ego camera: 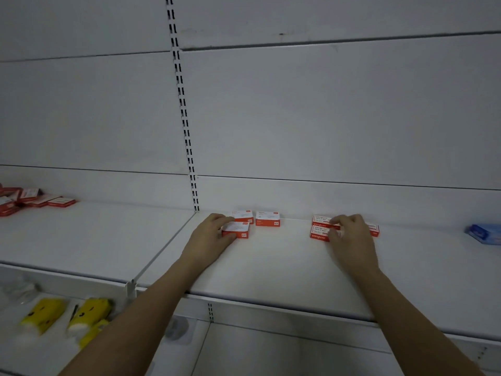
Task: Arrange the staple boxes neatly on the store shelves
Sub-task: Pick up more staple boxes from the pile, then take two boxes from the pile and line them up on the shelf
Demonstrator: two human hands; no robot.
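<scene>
Reaching over the white shelf (pixel 271 267), we have both hands on staple boxes near the back wall. Our left hand (pixel 210 237) grasps the front white-and-red box (pixel 238 230) between thumb and fingers, and this box sits a little crooked, overlapping the corner of the box behind it (pixel 242 215). A third box (pixel 267 219) stands just beside that one, straight and apart. Our right hand (pixel 349 237) is curled on the red staple boxes (pixel 320 229), which lie in two rows touching each other; the fingers cover their middle, so we cannot tell how many boxes are there, or if the hand really pinches one or only presses on it. We judge the task is at an early stage: only these two small groups are placed, and the left group is not yet aligned. A loose pile of red boxes (pixel 32 199) waits on the neighbouring shelf at far left, partly cut off by the edge. At far right a blue package (pixel 484 234) is blurred and also cut off. Below, the yellow packs (pixel 67 316) are out of focus.
</scene>
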